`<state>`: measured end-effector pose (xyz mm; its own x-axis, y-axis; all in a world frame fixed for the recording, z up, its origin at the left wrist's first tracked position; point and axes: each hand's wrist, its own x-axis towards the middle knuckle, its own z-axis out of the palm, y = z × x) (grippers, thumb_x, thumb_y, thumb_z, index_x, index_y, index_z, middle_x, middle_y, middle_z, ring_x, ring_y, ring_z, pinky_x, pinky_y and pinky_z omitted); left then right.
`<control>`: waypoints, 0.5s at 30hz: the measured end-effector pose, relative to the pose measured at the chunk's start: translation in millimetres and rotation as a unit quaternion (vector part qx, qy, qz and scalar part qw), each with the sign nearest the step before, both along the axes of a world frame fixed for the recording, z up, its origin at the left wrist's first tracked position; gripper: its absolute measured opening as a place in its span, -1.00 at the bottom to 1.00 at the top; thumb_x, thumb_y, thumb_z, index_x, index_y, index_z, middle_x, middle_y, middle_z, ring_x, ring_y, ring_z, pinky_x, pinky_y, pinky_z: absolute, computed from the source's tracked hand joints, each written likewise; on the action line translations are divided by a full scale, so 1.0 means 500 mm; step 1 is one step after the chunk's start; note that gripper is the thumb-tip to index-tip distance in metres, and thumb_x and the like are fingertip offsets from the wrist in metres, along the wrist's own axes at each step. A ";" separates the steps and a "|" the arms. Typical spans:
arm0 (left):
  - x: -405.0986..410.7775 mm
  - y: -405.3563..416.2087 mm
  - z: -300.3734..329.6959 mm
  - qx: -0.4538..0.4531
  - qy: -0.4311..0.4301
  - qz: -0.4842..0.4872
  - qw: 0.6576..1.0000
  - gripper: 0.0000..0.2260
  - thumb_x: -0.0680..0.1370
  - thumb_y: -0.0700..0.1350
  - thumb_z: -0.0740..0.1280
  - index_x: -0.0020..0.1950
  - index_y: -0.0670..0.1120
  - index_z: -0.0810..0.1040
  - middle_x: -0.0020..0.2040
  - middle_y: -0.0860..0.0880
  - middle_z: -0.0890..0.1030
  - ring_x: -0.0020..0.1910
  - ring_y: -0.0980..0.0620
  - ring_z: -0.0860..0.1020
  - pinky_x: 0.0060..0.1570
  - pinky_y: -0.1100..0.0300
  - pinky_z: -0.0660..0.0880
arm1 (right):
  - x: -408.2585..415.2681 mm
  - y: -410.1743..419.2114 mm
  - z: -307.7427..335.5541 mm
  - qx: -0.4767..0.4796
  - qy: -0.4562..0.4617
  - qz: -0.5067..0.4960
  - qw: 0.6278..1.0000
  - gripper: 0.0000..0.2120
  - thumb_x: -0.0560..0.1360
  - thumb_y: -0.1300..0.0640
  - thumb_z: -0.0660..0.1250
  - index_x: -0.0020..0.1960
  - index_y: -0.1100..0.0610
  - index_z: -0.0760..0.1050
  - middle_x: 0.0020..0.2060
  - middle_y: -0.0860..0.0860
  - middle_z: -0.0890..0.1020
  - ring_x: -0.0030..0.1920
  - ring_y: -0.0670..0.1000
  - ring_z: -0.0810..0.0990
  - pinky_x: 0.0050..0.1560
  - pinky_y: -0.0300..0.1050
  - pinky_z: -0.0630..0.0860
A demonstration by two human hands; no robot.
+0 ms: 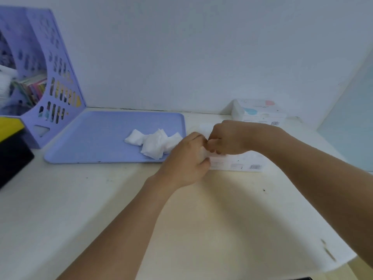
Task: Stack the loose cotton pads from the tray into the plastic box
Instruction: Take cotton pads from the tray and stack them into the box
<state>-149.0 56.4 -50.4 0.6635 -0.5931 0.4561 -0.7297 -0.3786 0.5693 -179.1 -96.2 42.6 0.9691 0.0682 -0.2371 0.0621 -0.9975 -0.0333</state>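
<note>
White pads left of both hands, box beneath them

Left hand (185,158) and right hand (228,138) meet mid-frame over the box (238,164), fingers curled, seemingly pinching one pad. Loose pads (153,143) lie just left on the tray (96,134), nearer the left hand, spread left to right.

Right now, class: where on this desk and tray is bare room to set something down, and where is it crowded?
Free: the tray's left half, beside the file rack; the desk in front. Crowded: both hands, left hand, right hand, meet over the plastic box.
</note>
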 end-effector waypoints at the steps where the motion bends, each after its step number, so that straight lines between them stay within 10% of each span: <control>1: 0.003 0.017 0.021 -0.039 0.019 0.020 0.999 -0.83 0.43 -0.12 0.33 0.01 -0.01 0.53 -0.06 0.13 0.53 -0.07 0.06 0.53 -0.07 0.10 0.50 | 0.007 0.010 0.011 0.017 -0.055 0.011 0.998 -0.62 0.60 -0.05 0.14 -0.20 0.13 0.58 -0.18 0.08 0.65 -0.09 0.12 0.60 0.01 0.09 0.56; 4: 0.058 0.092 0.075 -0.176 0.056 0.160 0.970 -0.78 0.45 -0.19 0.31 0.07 -0.04 0.61 -0.01 0.11 0.64 0.05 0.12 0.59 0.07 0.19 0.51 | 0.040 0.058 0.014 0.160 -0.235 0.037 0.958 -0.79 0.56 0.16 0.25 0.01 0.16 0.66 -0.03 0.08 0.68 -0.02 0.11 0.60 0.05 -0.04 0.51; 9: 0.176 0.200 -0.004 -0.029 0.148 0.293 0.944 -0.42 0.59 -0.10 0.36 0.58 -0.07 0.27 0.56 -0.10 0.31 0.53 -0.07 0.27 0.45 0.09 0.23 | 0.104 0.176 -0.078 0.216 -0.136 -0.005 0.967 -0.58 0.67 0.00 0.19 0.43 0.22 0.40 0.35 0.16 0.53 0.33 0.13 0.49 0.14 -0.20 0.30; 15: 0.224 0.226 -0.071 0.083 0.148 0.256 0.952 -0.50 0.65 0.01 0.24 0.59 0.05 0.26 0.54 -0.11 0.34 0.51 -0.14 0.31 0.45 -0.07 0.30 | 0.181 0.201 -0.154 0.223 -0.111 -0.093 0.964 -0.55 0.60 -0.23 0.22 0.13 0.18 0.43 0.02 0.08 0.53 0.01 0.11 0.47 -0.05 -0.06 0.34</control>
<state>-36.9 169.4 -85.9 0.9696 -0.2056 0.1327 -0.2430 -0.7439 0.6225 -88.6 4.5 -34.4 0.9979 -0.0643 -0.0106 -0.0618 -0.8817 -0.4678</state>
